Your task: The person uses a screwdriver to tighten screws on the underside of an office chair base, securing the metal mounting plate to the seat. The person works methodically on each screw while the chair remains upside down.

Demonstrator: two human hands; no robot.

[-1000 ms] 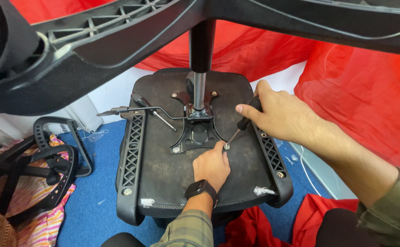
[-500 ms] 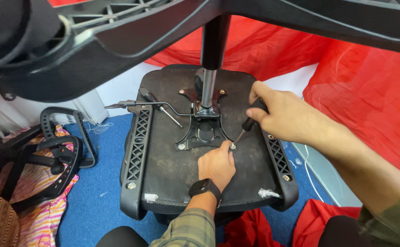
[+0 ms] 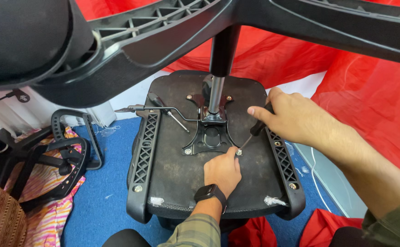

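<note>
Screwdriver with a black handle and thin metal shaft sits gripped in the right hand, fingers wrapped tight round the handle, shaft slanting down and left so the tip meets a small silver screw at the lower right corner of the black metal mounting plate. Left hand, black smartwatch on the wrist, lies on the underside of the upturned black office chair seat, fingers curled in narrow, fingertips pressed right beside that same screw and the tool's tip. Plate is at the middle of the seat, with the shiny gas-lift column rising straight out of it into the black plastic star base looming across the top of the view. Bent metal lever rod juts left from the mechanism. Blue carpet spreads below, red cloth bunched behind and right, and a loose black chair armrest lies off to the left on striped fabric.
</note>
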